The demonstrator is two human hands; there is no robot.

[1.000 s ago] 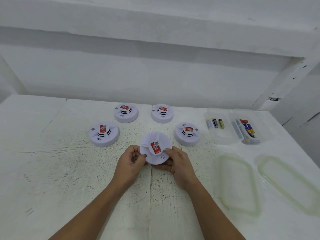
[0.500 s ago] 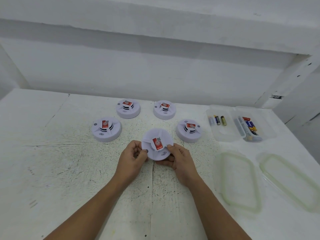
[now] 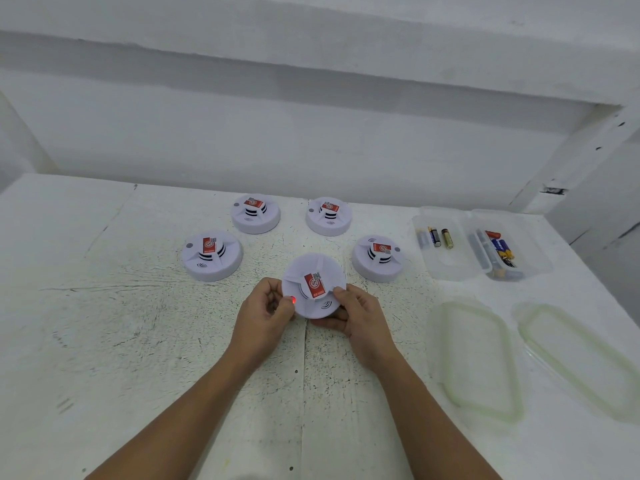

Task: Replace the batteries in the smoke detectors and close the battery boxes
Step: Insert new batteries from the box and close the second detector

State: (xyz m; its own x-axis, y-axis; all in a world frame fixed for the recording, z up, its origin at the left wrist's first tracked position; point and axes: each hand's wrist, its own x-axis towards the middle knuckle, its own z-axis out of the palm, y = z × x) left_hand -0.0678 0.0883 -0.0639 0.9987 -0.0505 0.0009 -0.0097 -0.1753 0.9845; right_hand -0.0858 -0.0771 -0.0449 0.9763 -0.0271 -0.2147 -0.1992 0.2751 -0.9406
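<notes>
I hold a round white smoke detector (image 3: 313, 284) with a red label, face up and tilted toward me, just above the table. My left hand (image 3: 266, 311) grips its left rim, the thumb beside a small red light glowing on the face. My right hand (image 3: 356, 315) grips the right rim, fingers curled underneath. Several more white detectors stand on the table behind it: one at the left (image 3: 212, 255), two at the back (image 3: 255, 213) (image 3: 329, 215), one at the right (image 3: 378, 258).
At the right stand two clear open boxes: one (image 3: 441, 268) with three batteries, one (image 3: 526, 271) with several batteries. Two clear lids (image 3: 474, 358) (image 3: 575, 358) lie nearer me. The white table (image 3: 121, 341) ends at a wall behind.
A red light now glows on the held detector near my left thumb. Both hands keep their hold; the detector has turned slightly.
</notes>
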